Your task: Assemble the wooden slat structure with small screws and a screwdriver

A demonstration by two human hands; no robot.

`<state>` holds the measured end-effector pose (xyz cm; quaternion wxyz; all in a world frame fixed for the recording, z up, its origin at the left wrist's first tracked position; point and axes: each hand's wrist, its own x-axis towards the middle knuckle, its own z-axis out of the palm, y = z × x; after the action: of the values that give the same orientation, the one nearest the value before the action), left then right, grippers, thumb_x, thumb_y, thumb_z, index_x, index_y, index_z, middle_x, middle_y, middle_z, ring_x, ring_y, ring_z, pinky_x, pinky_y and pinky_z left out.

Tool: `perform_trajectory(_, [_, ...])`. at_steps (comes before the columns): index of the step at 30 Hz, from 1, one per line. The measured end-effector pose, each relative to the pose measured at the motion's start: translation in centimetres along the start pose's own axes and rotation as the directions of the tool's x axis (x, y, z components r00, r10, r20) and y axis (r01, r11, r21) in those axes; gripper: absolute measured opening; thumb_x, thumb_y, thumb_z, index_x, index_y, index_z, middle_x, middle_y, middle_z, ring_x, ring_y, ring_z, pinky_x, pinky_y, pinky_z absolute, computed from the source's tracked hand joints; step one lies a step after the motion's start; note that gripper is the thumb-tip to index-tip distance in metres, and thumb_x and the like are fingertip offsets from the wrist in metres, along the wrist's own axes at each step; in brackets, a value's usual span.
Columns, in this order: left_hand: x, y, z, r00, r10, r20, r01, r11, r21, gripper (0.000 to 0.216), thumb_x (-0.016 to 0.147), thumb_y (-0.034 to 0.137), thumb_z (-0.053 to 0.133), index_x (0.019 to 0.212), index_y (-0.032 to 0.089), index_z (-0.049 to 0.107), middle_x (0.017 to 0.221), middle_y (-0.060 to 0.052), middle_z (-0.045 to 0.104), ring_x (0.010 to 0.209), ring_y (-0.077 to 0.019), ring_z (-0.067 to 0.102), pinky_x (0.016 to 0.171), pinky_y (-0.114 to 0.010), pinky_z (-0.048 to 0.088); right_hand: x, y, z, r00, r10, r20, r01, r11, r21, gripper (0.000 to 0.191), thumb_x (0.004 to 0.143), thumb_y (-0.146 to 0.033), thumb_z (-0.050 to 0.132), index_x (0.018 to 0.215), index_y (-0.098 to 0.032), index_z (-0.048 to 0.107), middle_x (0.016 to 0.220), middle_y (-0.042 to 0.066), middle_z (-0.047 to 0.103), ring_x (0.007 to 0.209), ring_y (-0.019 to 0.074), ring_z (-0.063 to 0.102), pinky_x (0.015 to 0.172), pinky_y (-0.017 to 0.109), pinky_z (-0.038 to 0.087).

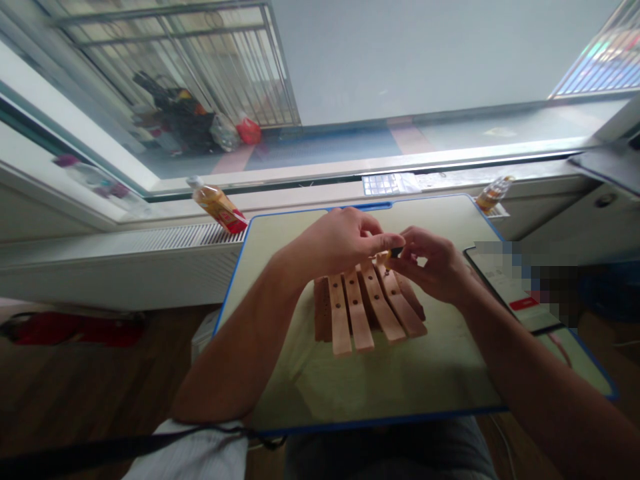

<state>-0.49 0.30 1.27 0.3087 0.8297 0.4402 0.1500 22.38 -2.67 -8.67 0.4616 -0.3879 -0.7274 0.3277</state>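
Both hands met just above the far end of the wooden slat piece (367, 303), which lay mid-desk w/ slats fanning toward 6 o'clock. Left hand (340, 243) and right hand (433, 267) pinched a small dark item (395, 252) betw. fingertips, fingers nearly closed; what it was, too small to tell. Desk (400, 393) had bare room at 6 and 9 o'clock up to its blue edge. Bottle (217, 205) lay at 10 o'clock, off the desk corner. At 3 o'clock a pixelated patch hid part of the papers (505, 283).
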Motion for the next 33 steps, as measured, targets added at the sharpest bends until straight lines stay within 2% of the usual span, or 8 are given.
perform_trajectory(5, [-0.05, -0.08, 0.28, 0.999, 0.039, -0.012, -0.04, 0.994, -0.1, 0.038, 0.097, 0.054, 0.071, 0.104, 0.019, 0.085, 0.084, -0.005, 0.081, 0.07, -0.0156, 0.068, 0.064, -0.027, 0.045, -0.11, 0.06, 0.3, 1.0, -0.008, -0.026, 0.008, 1.0, -0.003, 0.031, 0.095, -0.05, 0.086, 0.094, -0.023, 0.071, 0.085, 0.002, 0.068, 0.071, 0.016, 0.061, 0.062, 0.031, 0.051])
perform_trajectory(10, [0.09, -0.07, 0.62, 0.994, 0.109, -0.029, -0.112, 0.976, -0.189, 0.03, 0.098, 0.046, 0.073, 0.102, 0.018, 0.083, 0.09, -0.005, 0.083, 0.077, -0.0155, 0.073, 0.071, -0.026, 0.052, -0.22, 0.15, 0.36, 1.0, -0.011, -0.028, 0.01, 1.0, -0.008, 0.029, 0.094, -0.044, 0.087, 0.093, -0.023, 0.068, 0.082, 0.001, 0.067, 0.071, 0.0162, 0.061, 0.063, 0.031, 0.051])
perform_trajectory(15, [0.24, -0.43, 0.42, 0.999, 0.013, 0.035, -0.009, 0.995, -0.099, 0.04, 0.097, 0.058, 0.072, 0.105, 0.021, 0.084, 0.091, -0.005, 0.084, 0.08, -0.0179, 0.075, 0.07, -0.028, 0.05, -0.23, 0.3, 0.21, 0.999, -0.02, -0.026, 0.019, 0.999, -0.035, 0.028, 0.093, -0.039, 0.089, 0.092, -0.023, 0.066, 0.079, 0.0, 0.066, 0.07, 0.0154, 0.059, 0.062, 0.03, 0.049])
perform_trajectory(18, [0.36, -0.66, 0.28, 0.998, -0.039, 0.05, 0.04, 0.999, -0.02, 0.047, 0.096, 0.067, 0.07, 0.101, 0.022, 0.085, 0.088, -0.004, 0.083, 0.078, -0.0179, 0.073, 0.067, -0.029, 0.047, -0.25, 0.55, 0.2, 1.0, -0.014, -0.028, 0.013, 0.999, -0.032, 0.028, 0.093, -0.037, 0.089, 0.093, -0.023, 0.065, 0.081, 0.0, 0.067, 0.071, 0.0161, 0.06, 0.064, 0.031, 0.05])
perform_trajectory(25, [0.47, -0.5, 0.25, 0.997, -0.046, 0.065, 0.043, 0.998, 0.055, 0.057, 0.098, 0.074, 0.062, 0.094, 0.022, 0.084, 0.078, -0.003, 0.079, 0.07, -0.0163, 0.067, 0.062, -0.029, 0.04, -0.32, 0.76, 0.43, 0.997, -0.032, -0.065, 0.028, 0.998, -0.063, 0.029, 0.092, -0.036, 0.089, 0.09, -0.023, 0.062, 0.077, -0.001, 0.066, 0.069, 0.0148, 0.058, 0.063, 0.03, 0.048])
perform_trajectory(33, [0.47, -0.94, 0.43, 0.999, -0.008, 0.047, 0.003, 0.995, 0.097, 0.058, 0.101, 0.073, 0.059, 0.089, 0.021, 0.082, 0.077, -0.002, 0.076, 0.072, -0.0156, 0.062, 0.064, -0.028, 0.038, -0.37, 0.66, 0.96, 0.991, -0.054, -0.119, 0.044, 0.996, -0.084, 0.029, 0.091, -0.035, 0.089, 0.09, -0.024, 0.061, 0.076, -0.002, 0.064, 0.065, 0.0142, 0.056, 0.061, 0.031, 0.047])
